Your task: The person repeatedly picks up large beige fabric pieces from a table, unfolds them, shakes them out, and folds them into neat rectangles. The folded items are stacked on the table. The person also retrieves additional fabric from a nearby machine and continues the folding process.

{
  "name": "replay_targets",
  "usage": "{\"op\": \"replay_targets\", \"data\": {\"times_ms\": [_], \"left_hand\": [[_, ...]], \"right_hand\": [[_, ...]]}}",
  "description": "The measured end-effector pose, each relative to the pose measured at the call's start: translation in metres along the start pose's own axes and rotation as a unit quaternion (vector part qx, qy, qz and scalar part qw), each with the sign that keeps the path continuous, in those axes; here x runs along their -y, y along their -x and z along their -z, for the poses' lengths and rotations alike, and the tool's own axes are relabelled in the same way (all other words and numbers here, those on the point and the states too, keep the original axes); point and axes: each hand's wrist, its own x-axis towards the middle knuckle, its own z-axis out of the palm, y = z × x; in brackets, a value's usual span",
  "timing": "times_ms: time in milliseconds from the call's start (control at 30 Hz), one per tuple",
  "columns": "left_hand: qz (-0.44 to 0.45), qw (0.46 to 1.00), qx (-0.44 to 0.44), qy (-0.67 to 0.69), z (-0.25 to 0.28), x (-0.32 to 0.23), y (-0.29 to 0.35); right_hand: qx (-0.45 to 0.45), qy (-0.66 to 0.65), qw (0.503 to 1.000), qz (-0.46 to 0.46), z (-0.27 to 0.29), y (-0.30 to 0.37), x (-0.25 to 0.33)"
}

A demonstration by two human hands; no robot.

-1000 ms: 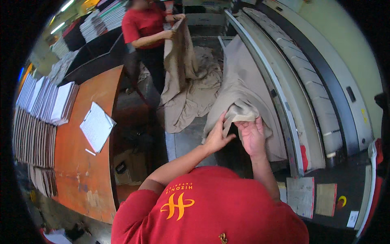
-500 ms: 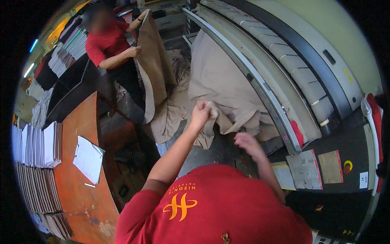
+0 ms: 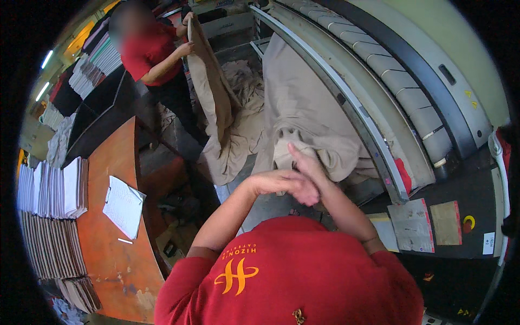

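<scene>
My left hand (image 3: 284, 183) reaches to the right, its slightly blurred fingers stretched out across my right hand. Flat and extended, my right hand (image 3: 309, 165) points up and away from me. The two hands cross and seem to touch, and I see nothing held in either. Just beyond them, a beige cloth (image 3: 311, 103) hangs bunched from the long roller machine (image 3: 374, 65). At the far left, a co-worker in a red shirt (image 3: 149, 59) holds up another beige cloth (image 3: 208, 81) with both hands.
An orange-brown table (image 3: 111, 265) stands on my left with a clipboard of paper (image 3: 123, 207). Stacks of folded cloth (image 3: 54, 246) line its far side. The machine's metal rail (image 3: 346, 103) runs along my right. More beige cloth (image 3: 244, 124) lies heaped on the floor.
My left hand has let go of the cloth and come back towards me. My right hand has moved up and left to meet it. The co-worker's cloth has shifted slightly.
</scene>
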Motion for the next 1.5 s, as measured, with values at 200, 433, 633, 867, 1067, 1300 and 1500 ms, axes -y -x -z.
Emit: {"op": "replay_targets", "data": {"times_ms": [200, 433, 633, 867, 1067, 1300, 1500], "left_hand": [[-0.282, 0.686, -0.287, 0.606, 0.045, 0.123, 0.029], [-0.168, 0.625, -0.542, 0.535, 0.169, 0.263, 0.065], [-0.244, 0.568, -0.667, 0.416, 0.214, 0.232, 0.107], [-0.105, 0.788, -0.598, 0.102, 0.116, 0.046, 0.033], [0.128, 0.823, -0.09, -0.546, -0.003, 0.081, -0.006], [0.164, 0.77, -0.364, -0.498, 0.005, 0.098, 0.084], [0.019, 0.786, -0.471, -0.399, -0.017, 0.091, 0.112]], "right_hand": [[0.146, -0.309, 0.927, 0.156, -0.001, 0.09, 0.111], [0.021, -0.39, 0.858, 0.332, 0.071, 0.176, 0.16], [-0.214, -0.362, 0.82, 0.387, 0.177, 0.169, 0.139], [-0.05, -0.247, 0.967, -0.038, 0.116, 0.108, -0.07], [-0.043, -0.28, 0.955, -0.085, 0.06, 0.091, -0.127], [0.003, -0.129, 0.977, -0.171, 0.019, 0.125, -0.144], [-0.009, -0.058, 0.995, -0.081, -0.042, 0.134, -0.165]]}}
